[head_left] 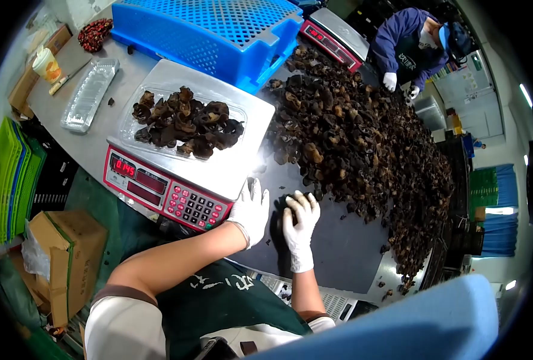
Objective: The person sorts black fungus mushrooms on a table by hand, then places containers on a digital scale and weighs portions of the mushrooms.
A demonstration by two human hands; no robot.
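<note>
My left hand [249, 213], in a white glove, lies beside the right edge of a red and silver digital scale [176, 198], fingers stretched out and holding nothing. To its right, my gloved right hand [301, 228] is over the dark table surface, its fingers apart and slightly bent, with nothing seen in them. On the scale's metal plate [255, 129] sits a clear plastic tray [128, 135] of dark wood ear mushrooms [185, 123]. The red display reads about 0.145. A large heap of wood ear mushrooms [350, 132] spreads just beyond my right hand.
A blue crate [182, 39] stands behind the scale. An unfilled clear tray [91, 96], a paper cup [47, 66] and a red bundle [95, 35] are at left. A co-worker [410, 51] in white gloves stands across the heap near a second scale [332, 39].
</note>
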